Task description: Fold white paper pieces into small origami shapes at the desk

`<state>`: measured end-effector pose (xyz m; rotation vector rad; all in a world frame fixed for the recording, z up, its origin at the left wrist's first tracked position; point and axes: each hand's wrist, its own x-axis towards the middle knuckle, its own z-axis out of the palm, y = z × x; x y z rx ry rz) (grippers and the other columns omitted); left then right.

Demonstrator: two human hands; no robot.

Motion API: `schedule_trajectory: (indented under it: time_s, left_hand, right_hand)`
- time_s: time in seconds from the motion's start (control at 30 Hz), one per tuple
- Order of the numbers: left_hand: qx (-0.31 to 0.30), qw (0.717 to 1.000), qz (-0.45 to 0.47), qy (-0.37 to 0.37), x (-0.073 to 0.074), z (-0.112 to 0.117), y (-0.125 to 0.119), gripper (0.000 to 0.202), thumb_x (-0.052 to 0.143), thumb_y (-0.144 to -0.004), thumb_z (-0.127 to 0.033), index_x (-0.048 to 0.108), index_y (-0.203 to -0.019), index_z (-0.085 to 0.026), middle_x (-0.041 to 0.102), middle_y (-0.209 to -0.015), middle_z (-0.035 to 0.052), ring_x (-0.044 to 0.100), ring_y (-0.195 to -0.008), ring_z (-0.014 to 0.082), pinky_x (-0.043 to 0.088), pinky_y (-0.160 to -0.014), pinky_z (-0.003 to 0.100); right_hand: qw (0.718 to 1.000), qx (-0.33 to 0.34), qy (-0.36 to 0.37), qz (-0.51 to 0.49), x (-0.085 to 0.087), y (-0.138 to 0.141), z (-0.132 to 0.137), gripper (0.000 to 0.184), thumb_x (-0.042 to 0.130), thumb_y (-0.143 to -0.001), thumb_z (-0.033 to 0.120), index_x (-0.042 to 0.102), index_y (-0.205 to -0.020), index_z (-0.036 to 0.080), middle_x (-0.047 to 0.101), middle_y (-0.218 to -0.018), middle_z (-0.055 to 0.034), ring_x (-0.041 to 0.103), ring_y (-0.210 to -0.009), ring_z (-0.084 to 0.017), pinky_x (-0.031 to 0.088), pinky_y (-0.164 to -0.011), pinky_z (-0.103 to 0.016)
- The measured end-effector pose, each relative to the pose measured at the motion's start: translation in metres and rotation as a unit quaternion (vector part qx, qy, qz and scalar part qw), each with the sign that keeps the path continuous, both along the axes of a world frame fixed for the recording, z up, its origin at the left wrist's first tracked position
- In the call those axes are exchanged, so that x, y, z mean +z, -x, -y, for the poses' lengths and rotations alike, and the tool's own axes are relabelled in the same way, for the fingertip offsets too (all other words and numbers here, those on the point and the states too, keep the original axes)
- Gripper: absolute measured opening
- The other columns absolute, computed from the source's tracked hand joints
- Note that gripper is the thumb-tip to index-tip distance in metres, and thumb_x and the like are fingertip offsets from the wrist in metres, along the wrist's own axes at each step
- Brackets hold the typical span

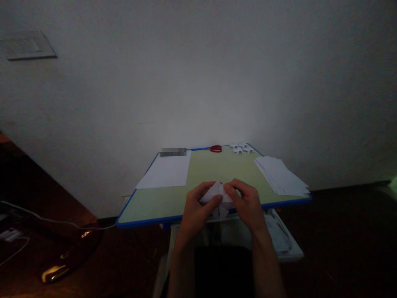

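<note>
Hands meet at the near edge of the tabletop [161, 203]: left hand [194, 211] and right hand [246, 203] both pinch a folded paper piece [217, 194], steadying its creases.

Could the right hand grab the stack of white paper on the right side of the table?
Probably yes. The paper stack lies just beyond the right hand with bare table between, but that hand is gripping the folded paper now.
</note>
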<state>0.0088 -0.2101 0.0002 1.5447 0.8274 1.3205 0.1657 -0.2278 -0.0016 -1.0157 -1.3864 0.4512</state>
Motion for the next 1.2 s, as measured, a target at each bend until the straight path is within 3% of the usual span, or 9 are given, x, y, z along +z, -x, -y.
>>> schedule_trajectory:
  time_s: [0.1,0.2,0.3,0.4,0.57,0.77,1.0,1.2]
  left_hand:
    - [0.006,1.000,0.026,0.014,-0.001,-0.001,-0.002,0.034,0.085,-0.076,-0.031,0.078,-0.107,-0.018,0.080,-0.096,0.0060,0.072,-0.083,0.0199,0.055,-0.073,0.026]
    - [-0.002,0.995,0.084,0.050,-0.002,-0.002,-0.005,0.046,0.083,-0.080,-0.037,0.073,-0.120,-0.017,0.079,-0.084,0.0041,0.070,-0.069,0.0163,0.052,-0.062,0.023]
    - [-0.030,0.986,0.146,0.069,-0.005,-0.004,-0.007,0.055,0.083,-0.081,-0.037,0.067,-0.131,-0.018,0.077,-0.077,0.0022,0.070,-0.069,0.0149,0.053,-0.066,0.022]
    - [-0.054,0.981,0.165,0.089,-0.008,-0.006,-0.010,0.054,0.090,-0.074,-0.030,0.070,-0.122,-0.016,0.081,-0.090,0.0063,0.074,-0.081,0.0181,0.056,-0.075,0.025]
    - [-0.003,0.978,0.196,0.068,-0.012,-0.009,-0.015,0.033,0.090,-0.073,-0.027,0.074,-0.099,-0.014,0.082,-0.096,0.0087,0.076,-0.085,0.0196,0.058,-0.080,0.028]
    - [0.030,0.975,0.215,0.046,-0.011,-0.011,-0.010,0.034,0.089,-0.074,-0.026,0.074,-0.103,-0.016,0.082,-0.100,0.0074,0.075,-0.089,0.0191,0.057,-0.080,0.027]
    - [0.051,0.981,0.186,0.032,-0.011,-0.010,-0.011,0.034,0.087,-0.075,-0.029,0.076,-0.106,-0.017,0.080,-0.098,0.0045,0.073,-0.087,0.0182,0.057,-0.078,0.026]
    - [0.086,0.980,0.173,0.048,-0.011,-0.010,-0.011,0.046,0.089,-0.072,-0.031,0.073,-0.111,-0.016,0.079,-0.094,0.0041,0.072,-0.081,0.0177,0.056,-0.075,0.026]
  right_hand:
    - [1.000,-0.007,-0.005,-0.017,0.000,-0.001,-0.002,0.026,0.067,-0.091,0.033,0.067,-0.068,0.020,0.059,-0.065,0.0030,0.053,-0.064,-0.014,0.040,-0.062,-0.027]
    - [0.997,-0.012,0.013,-0.076,-0.001,-0.001,-0.004,0.024,0.071,-0.089,0.038,0.073,-0.074,0.020,0.066,-0.070,0.0010,0.058,-0.067,-0.015,0.045,-0.064,-0.028]
    - [0.985,-0.043,0.025,-0.164,-0.002,-0.001,-0.005,0.022,0.075,-0.085,0.042,0.076,-0.084,0.020,0.075,-0.079,-0.0021,0.066,-0.073,-0.018,0.050,-0.066,-0.028]
    - [0.975,-0.058,0.030,-0.212,-0.001,0.000,-0.004,0.024,0.080,-0.081,0.042,0.076,-0.091,0.021,0.078,-0.083,-0.0034,0.070,-0.077,-0.019,0.053,-0.068,-0.029]
    - [0.974,-0.021,0.042,-0.223,0.002,0.004,-0.001,0.024,0.083,-0.078,0.039,0.072,-0.087,0.020,0.077,-0.083,-0.0034,0.070,-0.075,-0.019,0.055,-0.067,-0.028]
    - [0.973,0.077,0.066,-0.207,-0.001,0.006,-0.005,0.047,0.079,-0.079,0.036,0.067,-0.122,0.021,0.069,-0.077,0.0014,0.068,-0.072,-0.018,0.056,-0.068,-0.030]
    - [0.976,0.104,0.076,-0.174,-0.004,0.004,-0.005,0.026,0.081,-0.078,0.038,0.067,-0.094,0.022,0.073,-0.082,-0.0019,0.071,-0.079,-0.020,0.056,-0.073,-0.030]
    - [0.981,0.113,0.074,-0.140,-0.005,0.004,-0.004,0.027,0.081,-0.081,0.039,0.066,-0.096,0.022,0.074,-0.082,-0.0013,0.070,-0.078,-0.019,0.055,-0.073,-0.029]
